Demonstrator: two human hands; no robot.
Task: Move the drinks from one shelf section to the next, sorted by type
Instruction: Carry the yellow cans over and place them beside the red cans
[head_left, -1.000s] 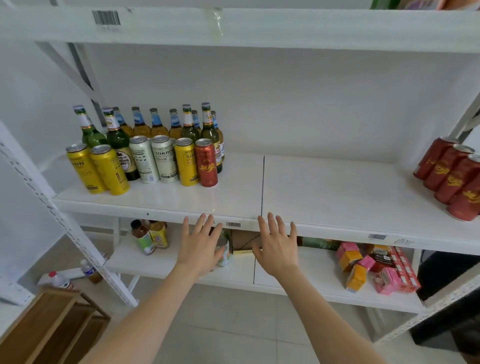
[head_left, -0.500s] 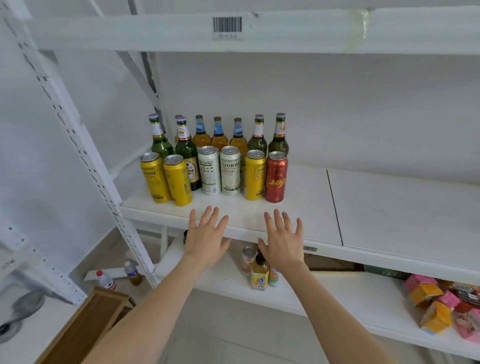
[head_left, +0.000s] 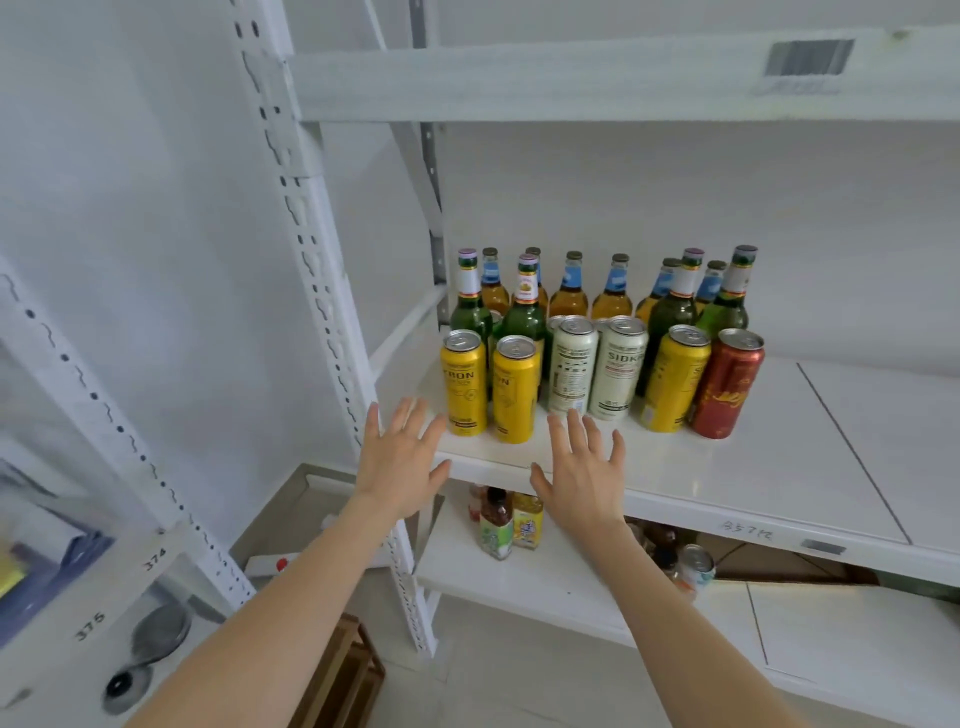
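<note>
On the white shelf (head_left: 753, 467) stands a cluster of drinks. The front row holds two yellow cans (head_left: 464, 382), two white cans (head_left: 571, 371), another yellow can (head_left: 675, 376) and a red can (head_left: 727, 382). Behind them stand green bottles (head_left: 524, 317) and amber bottles (head_left: 570, 296) with blue neck labels. My left hand (head_left: 397, 460) hovers with fingers spread just in front of the leftmost yellow can. In front of the white cans my right hand (head_left: 579, 470) is also spread. Neither hand holds anything.
A white perforated upright (head_left: 322, 291) stands left of the drinks. The lower shelf (head_left: 545, 577) carries small bottles (head_left: 496, 522) and a can (head_left: 696, 566). A wooden crate (head_left: 343, 675) sits on the floor. The shelf board to the right of the cans is bare.
The view has swung left, so the drinks now sit centre right and the red cans at the far right are out of frame. Both hands have moved closer to the front row of cans.
</note>
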